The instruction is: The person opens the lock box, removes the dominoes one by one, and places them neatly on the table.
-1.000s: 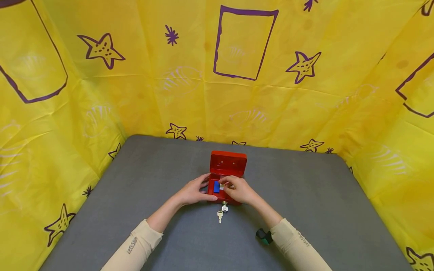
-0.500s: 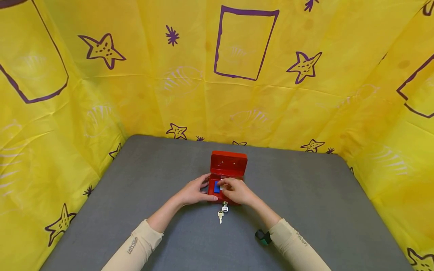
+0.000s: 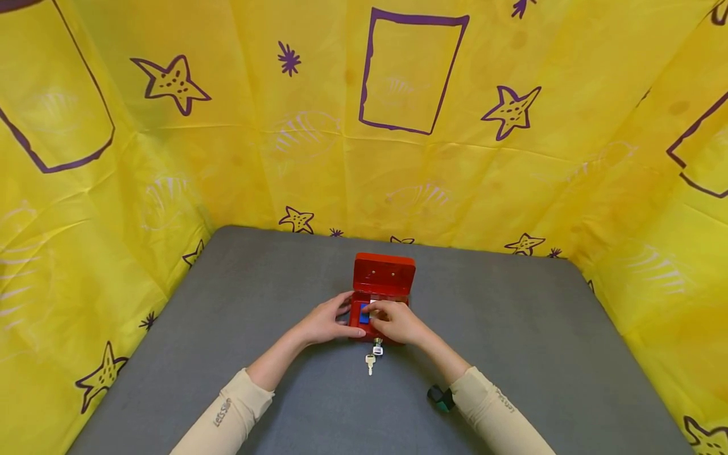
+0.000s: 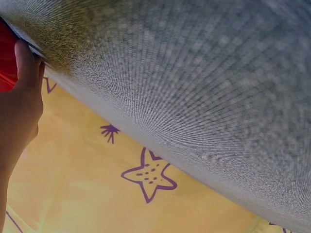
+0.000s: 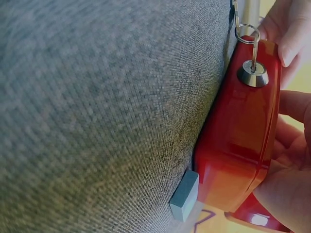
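Observation:
A red cash box (image 3: pixel 355 328) stands on the grey table with its lid (image 3: pixel 383 275) raised at the back. My left hand (image 3: pixel 323 322) grips the box's left side, thumb along the front rim and fingers toward the back. My right hand (image 3: pixel 398 322) reaches over the right side into the box with bent fingers. Its fingertips overlap a blue block (image 3: pixel 364 319) inside; I cannot tell whether they pinch it. A white piece shows beside the blue block, mostly hidden by the hand. One key sits in the front lock (image 5: pixel 253 74), and a second key (image 3: pixel 370 363) hangs from its ring.
A blue-grey block (image 5: pixel 184 195) lies on the table against the box's right end, hidden in the head view. A dark wrist device (image 3: pixel 441 398) shows at the right sleeve. Yellow patterned cloth (image 3: pixel 318 170) stands behind and beside the grey table (image 3: pixel 273 278).
My right fingers have shifted slightly left, from over the white piece onto the blue block's right edge. The left hand and the box have stayed put.

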The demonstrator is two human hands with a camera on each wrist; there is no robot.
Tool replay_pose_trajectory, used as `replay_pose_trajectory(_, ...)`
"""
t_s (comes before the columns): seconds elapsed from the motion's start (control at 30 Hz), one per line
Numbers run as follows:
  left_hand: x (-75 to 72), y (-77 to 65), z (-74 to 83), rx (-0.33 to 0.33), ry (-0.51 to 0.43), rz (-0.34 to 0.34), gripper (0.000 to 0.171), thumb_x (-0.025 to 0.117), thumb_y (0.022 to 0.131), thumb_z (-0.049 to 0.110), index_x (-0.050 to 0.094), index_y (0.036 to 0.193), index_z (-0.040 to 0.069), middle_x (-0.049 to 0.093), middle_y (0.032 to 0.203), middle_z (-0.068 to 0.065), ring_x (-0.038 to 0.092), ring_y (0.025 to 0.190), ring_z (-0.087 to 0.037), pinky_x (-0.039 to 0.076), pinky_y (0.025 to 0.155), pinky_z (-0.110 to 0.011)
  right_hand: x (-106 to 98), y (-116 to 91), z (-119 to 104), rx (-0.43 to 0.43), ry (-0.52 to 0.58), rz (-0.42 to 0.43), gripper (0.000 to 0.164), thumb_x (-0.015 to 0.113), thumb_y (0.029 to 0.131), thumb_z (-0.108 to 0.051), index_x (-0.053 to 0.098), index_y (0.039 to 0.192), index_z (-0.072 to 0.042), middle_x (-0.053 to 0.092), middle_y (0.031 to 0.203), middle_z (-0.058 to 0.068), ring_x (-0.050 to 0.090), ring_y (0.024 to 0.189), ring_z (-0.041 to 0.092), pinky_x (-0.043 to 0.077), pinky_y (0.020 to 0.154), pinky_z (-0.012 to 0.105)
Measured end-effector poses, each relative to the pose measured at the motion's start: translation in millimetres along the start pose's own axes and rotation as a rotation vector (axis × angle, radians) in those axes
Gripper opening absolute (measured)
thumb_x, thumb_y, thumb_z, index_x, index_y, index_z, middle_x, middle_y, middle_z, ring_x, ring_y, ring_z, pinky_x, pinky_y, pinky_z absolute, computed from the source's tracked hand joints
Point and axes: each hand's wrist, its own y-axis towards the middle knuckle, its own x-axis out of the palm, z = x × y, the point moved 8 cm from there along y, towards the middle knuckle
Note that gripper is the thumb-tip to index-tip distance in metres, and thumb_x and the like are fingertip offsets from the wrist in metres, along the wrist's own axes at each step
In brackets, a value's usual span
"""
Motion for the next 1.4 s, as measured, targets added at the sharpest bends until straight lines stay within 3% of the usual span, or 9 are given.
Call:
replay_pose_trajectory(0.37,0.0,-0.4,0.3,0.006,-0.002,-0.005,0.093,0.082,0.077,0.039,0.034,0.15,0.007,0.04,0.15,-0.017,0.047,0.132,-0.034,0.047,0.099,-0.044,1.8,0.4,1.7,0.013,-0.031,-0.013,0.028,0.064,0.091,-0.013,0.069,0.118,-0.01,0.069,0.093,-0.001,0.058,0.079,0.014,0.05,0.074,0.031)
replay_pose_trajectory(0.67,0.7,1.7,-0.3,0.036,0.004,-0.004,0.093,0.083,0.078,0.036,0.032,0.15,0.003,0.038,0.15,-0.02,0.047,0.132,-0.034,0.046,0.101,-0.043,2.2,0.8,-7.3,-0.031,-0.019,-0.017,0.028,0.061,0.09,-0.01,0.069,0.117,-0.006,0.069,0.089,-0.001,0.059,0.076,0.012,0.049,0.07,0.028)
replay_pose_trajectory(0.93,0.6,2.1,-0.8,0.033,-0.004,-0.004,0.093,0.083,0.078,0.035,0.032,0.149,0.003,0.038,0.15,-0.02,0.046,0.132,-0.033,0.045,0.101,-0.043,4.1,1.6,-8.2,-0.012,-0.031,-0.026,0.028,0.061,0.092,-0.011,0.068,0.118,-0.006,0.062,0.081,-0.004,0.053,0.07,0.011,0.045,0.065,0.027)
replay_pose_trajectory(1.4,0.4,2.4,-0.4,0.056,0.008,-0.008,0.094,0.083,0.077,0.036,0.032,0.149,0.002,0.039,0.149,-0.021,0.048,0.131,-0.034,0.046,0.1,-0.043,10.5,3.2,-9.1,-0.027,0.033,-0.046,0.027,0.061,0.092,-0.009,0.067,0.118,-0.005,0.069,0.101,0.005,0.06,0.081,0.015,0.051,0.073,0.03)
